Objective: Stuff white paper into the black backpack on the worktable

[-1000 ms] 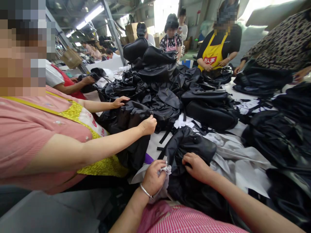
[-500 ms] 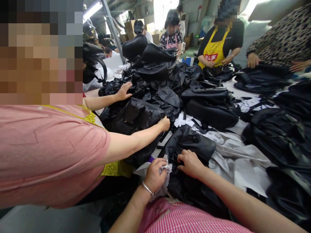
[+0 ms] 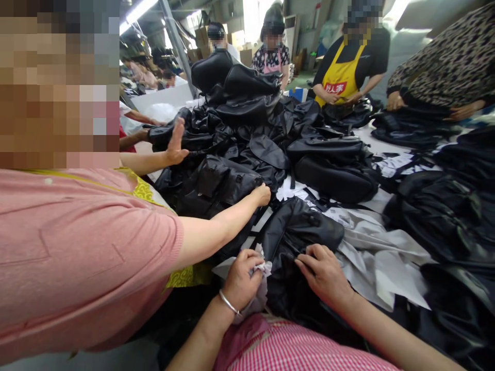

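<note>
A black backpack (image 3: 297, 232) lies in front of me at the near table edge. My left hand (image 3: 242, 281), a bracelet on its wrist, is shut on a wad of crumpled white paper (image 3: 262, 293) at the bag's left side. My right hand (image 3: 325, 273) rests on the bag's dark fabric with its fingers bent, pinching at an edge near the opening. Grey-white paper sheets (image 3: 379, 263) lie under and to the right of the bag.
A co-worker in a pink top at my left grips another black bag (image 3: 216, 188) with one hand (image 3: 261, 195) and lifts the other hand (image 3: 176, 144). A tall heap of black bags (image 3: 247, 103) fills the table middle. More people work at the far side.
My right hand has slid slightly right and down on the bag. The co-worker's far hand has lifted off the pile, palm raised. My left hand still clutches the paper.
</note>
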`<state>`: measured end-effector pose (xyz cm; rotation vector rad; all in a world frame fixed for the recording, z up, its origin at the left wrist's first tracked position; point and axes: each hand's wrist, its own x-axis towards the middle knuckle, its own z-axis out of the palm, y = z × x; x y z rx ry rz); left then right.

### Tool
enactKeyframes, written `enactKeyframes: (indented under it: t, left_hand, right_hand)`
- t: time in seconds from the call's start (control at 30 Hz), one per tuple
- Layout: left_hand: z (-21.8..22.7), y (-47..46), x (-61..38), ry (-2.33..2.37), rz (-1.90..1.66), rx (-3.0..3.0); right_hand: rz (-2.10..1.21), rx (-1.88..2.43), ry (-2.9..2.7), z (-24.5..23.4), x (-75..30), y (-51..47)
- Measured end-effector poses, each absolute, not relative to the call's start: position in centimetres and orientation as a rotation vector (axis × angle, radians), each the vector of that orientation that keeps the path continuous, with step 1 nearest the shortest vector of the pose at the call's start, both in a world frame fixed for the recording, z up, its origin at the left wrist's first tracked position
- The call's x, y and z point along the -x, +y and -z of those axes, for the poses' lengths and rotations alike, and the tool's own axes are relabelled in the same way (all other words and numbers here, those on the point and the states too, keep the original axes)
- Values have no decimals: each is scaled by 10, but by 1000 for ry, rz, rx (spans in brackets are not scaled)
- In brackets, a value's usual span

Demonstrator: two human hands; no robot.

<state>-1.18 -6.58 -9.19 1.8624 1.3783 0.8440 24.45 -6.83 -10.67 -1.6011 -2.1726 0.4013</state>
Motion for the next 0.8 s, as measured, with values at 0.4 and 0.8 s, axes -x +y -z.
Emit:
enactKeyframes:
  t: [0.4,0.8]
  left_hand:
    - [82,-56,-74,1138,-616,-2395]
    - [50,-52,8,1728,-268,-2404]
  right_hand:
    - [-927,1505,-1529,106,-254,-90]
    - [-1155,1392,-1405,110,-264,-84]
